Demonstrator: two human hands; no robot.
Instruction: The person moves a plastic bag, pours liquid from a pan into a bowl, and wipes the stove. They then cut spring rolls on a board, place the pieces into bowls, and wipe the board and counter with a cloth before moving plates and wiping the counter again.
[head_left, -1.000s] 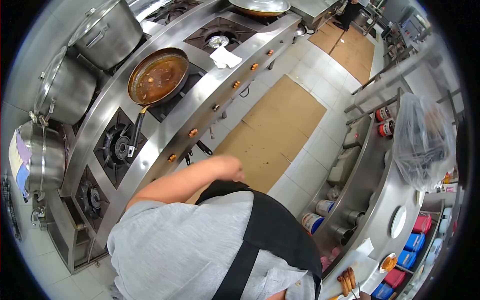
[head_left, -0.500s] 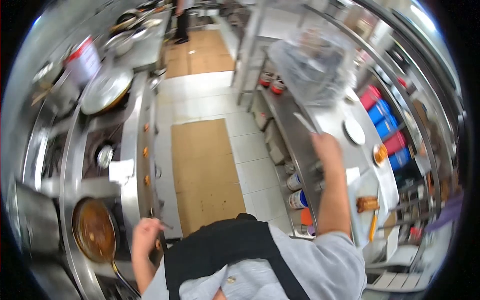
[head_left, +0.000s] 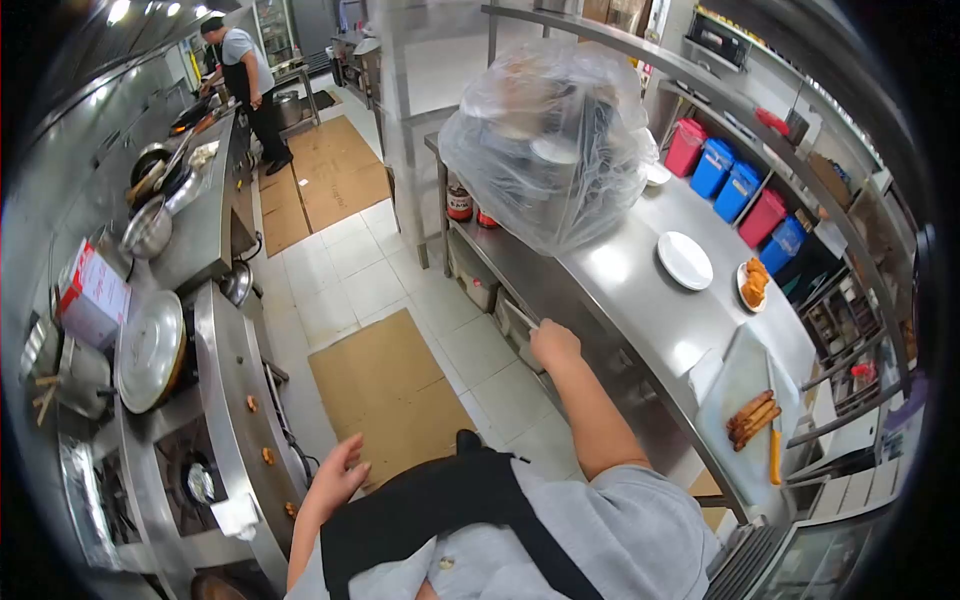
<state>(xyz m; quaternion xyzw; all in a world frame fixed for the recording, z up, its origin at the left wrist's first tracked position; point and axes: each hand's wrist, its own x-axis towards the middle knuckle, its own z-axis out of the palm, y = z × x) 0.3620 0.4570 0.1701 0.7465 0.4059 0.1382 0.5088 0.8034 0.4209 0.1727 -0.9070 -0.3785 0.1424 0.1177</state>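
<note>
Fingers (head_left: 546, 333) of right hand (head_left: 556, 347) around one utensil (head_left: 521, 314) beside one counter (head_left: 635, 300)

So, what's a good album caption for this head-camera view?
Kitchen moment: right hand gripping a slim, pale utensil, left hand loosely open near the stove.

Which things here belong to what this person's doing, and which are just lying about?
Likely in use:
- narrow flat tool, in the right hand
- left hand, open, no tool visible

Apparently just lying about, untouched:
- cutting board
- browned food
- orange-handled knife
- white plate
- clear plastic bag
</note>
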